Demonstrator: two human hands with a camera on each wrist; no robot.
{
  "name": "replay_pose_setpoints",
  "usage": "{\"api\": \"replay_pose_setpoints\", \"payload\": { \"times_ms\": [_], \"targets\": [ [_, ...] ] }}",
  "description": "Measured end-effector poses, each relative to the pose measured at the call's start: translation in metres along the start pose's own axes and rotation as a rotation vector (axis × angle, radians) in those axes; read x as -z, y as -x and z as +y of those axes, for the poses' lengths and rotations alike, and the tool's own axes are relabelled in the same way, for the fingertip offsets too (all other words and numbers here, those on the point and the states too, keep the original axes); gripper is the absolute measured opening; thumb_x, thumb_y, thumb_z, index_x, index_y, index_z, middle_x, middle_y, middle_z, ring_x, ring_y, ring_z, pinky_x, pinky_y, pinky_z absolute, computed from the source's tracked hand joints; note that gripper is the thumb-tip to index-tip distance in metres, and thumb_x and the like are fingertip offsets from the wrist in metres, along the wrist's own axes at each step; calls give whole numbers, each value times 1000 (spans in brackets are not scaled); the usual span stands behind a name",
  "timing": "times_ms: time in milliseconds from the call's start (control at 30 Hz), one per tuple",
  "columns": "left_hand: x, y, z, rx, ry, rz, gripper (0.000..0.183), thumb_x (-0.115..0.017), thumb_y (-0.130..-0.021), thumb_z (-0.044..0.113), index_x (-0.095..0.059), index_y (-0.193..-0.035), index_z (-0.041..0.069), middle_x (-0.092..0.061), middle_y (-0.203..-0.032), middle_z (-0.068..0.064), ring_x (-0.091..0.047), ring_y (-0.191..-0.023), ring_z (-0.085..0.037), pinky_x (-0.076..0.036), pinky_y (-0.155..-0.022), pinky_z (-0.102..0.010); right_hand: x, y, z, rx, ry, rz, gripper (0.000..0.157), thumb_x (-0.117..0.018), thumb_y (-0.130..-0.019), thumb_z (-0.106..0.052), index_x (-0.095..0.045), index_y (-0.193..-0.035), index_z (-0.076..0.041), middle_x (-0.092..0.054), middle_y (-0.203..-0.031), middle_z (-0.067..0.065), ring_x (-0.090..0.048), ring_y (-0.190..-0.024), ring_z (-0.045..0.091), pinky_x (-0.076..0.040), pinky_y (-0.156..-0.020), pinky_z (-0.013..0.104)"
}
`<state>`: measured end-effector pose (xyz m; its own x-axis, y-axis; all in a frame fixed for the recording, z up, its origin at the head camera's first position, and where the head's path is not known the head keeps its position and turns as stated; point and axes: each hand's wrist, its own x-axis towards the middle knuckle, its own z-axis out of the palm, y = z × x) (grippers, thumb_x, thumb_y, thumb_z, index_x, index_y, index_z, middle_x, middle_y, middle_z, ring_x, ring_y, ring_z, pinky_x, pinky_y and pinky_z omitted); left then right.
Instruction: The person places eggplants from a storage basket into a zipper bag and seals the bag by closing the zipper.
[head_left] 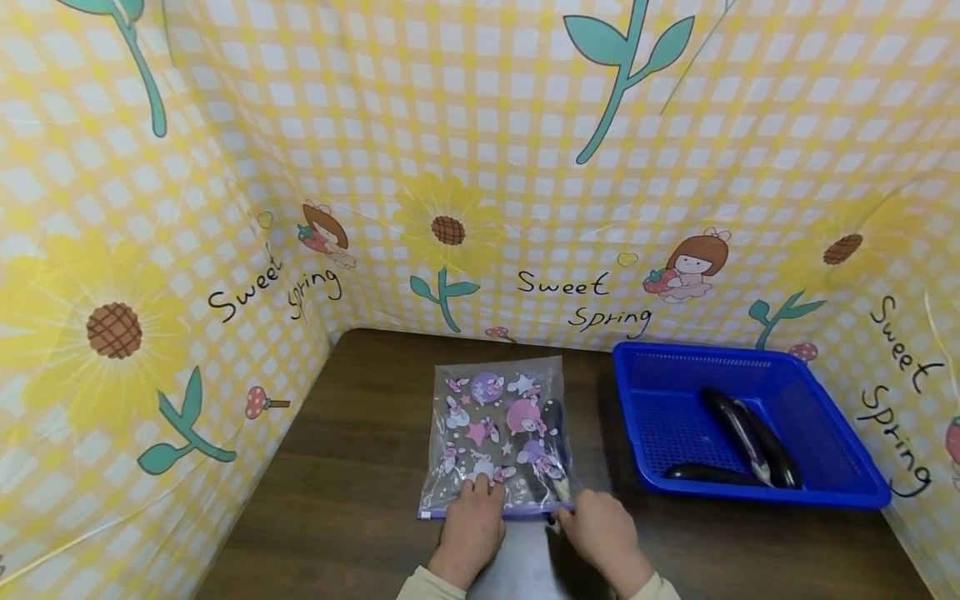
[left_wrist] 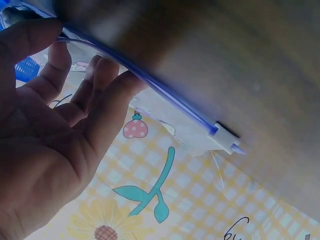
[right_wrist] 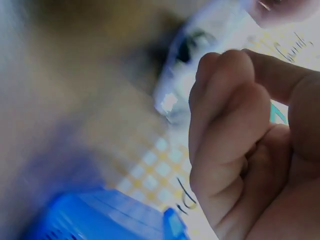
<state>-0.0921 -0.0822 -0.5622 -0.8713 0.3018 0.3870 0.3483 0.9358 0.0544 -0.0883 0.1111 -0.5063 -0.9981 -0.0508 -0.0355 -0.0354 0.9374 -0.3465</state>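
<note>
A clear zip bag (head_left: 480, 442) with pink and purple cartoon prints lies flat on the table, its purple mouth edge towards me. Inside its right side a dark eggplant (head_left: 553, 421) shows through the plastic, stem end near the mouth. My left hand (head_left: 471, 525) pinches the mouth edge near the middle; in the left wrist view the purple strip passes between thumb and fingers. A white slider (left_wrist: 226, 137) sits at the strip's left end. With curled fingers my right hand (head_left: 600, 529) grips the bag's right corner, though the exact contact is hidden in the right wrist view.
A blue plastic basket (head_left: 667, 429) stands to the right, holding several eggplants (head_left: 738, 425). The brown wooden table (head_left: 330, 450) ends at yellow checked cloth walls (head_left: 510, 167) at the back and sides.
</note>
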Motion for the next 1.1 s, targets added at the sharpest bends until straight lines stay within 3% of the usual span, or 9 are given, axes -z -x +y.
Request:
{"api": "replay_pose_setpoints", "payload": {
  "times_ms": [133,267,400,567,733,933,1100],
  "targets": [
    [0,0,-1,9,6,-12,28,-73,-60,17,-59,-82,6,-47,-80,-9,-46,-67,-24,-36,-39,-33,26,-4,0,52,-51,-16,38,-67,-82,-37,-50,-55,-17,-53,-57,2,-51,-50,22,-37,-44,40],
    [-1,0,-1,14,13,-37,26,-72,-62,18,-59,-83,7,-47,-81,-10,-46,-68,-24,-36,-39,-33,53,-15,7,151,-133,-44,31,-66,-85,-33,-53,-61,-19,-45,-54,-6,-43,-48,12,-35,-46,32],
    [-3,0,-1,27,12,-67,27,-71,-63,18,-60,-84,7,-47,-82,-10,-46,-69,-25,-36,-38,-33,86,-30,22,209,-200,-88,23,-65,-88,-29,-57,-69,-18,-47,-54,-7,-46,-46,9,-38,-46,29],
    [-3,0,-1,36,11,-88,28,-71,-63,18,-60,-86,7,-47,-83,-10,-46,-70,-25,-36,-39,-33,122,-54,53,180,-206,-137,25,-60,-92,-30,-56,-72,-14,-47,-56,-2,-50,-47,12,-40,-47,32],
    [-2,-1,0,31,10,-92,28,-71,-63,18,-61,-87,7,-47,-84,-9,-46,-70,-24,-35,-39,-32,145,-80,95,157,-117,-171,26,-58,-92,-30,-55,-75,-11,-46,-60,0,-45,-51,15,-36,-50,33],
    [0,-1,1,23,0,-76,29,-71,-62,17,-61,-86,7,-45,-83,-9,-44,-70,-24,-34,-39,-31,157,-105,149,34,-54,-279,29,-60,-90,-31,-51,-81,-5,-43,-66,3,-40,-53,17,-35,-50,34],
    [2,-2,3,26,-6,-66,29,-71,-61,17,-61,-86,6,-45,-82,-9,-44,-69,-24,-34,-39,-31,157,-118,185,-23,30,-337,35,-63,-86,-26,-52,-89,7,-50,-74,12,-48,-66,25,-40,-62,41]
  ]
}}
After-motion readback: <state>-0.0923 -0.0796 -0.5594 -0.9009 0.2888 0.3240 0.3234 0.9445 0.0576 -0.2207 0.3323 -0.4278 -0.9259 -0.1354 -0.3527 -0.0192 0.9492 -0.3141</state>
